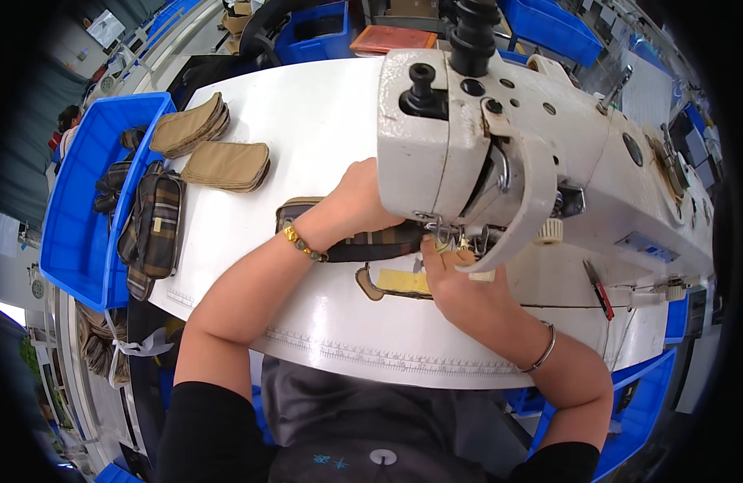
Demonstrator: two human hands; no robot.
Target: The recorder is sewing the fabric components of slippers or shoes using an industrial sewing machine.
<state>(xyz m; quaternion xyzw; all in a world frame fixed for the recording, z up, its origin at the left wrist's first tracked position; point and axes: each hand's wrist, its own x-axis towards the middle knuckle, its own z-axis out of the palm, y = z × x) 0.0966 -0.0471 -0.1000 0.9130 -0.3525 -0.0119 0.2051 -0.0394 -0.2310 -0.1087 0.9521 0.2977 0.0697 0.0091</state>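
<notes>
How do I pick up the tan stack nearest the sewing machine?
Try pinching the tan stack by its rounded right end, coming from the right: it lies flat with layered edges showing there, while plaid pouches sit close to its left end.

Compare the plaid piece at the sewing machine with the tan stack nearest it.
The plaid piece is dark and patterned; the tan stack is plain.
The left hand partly covers the plaid piece; the tan stack lies untouched on the white table.
Both the plaid piece and the tan stack look like fabric.
</notes>
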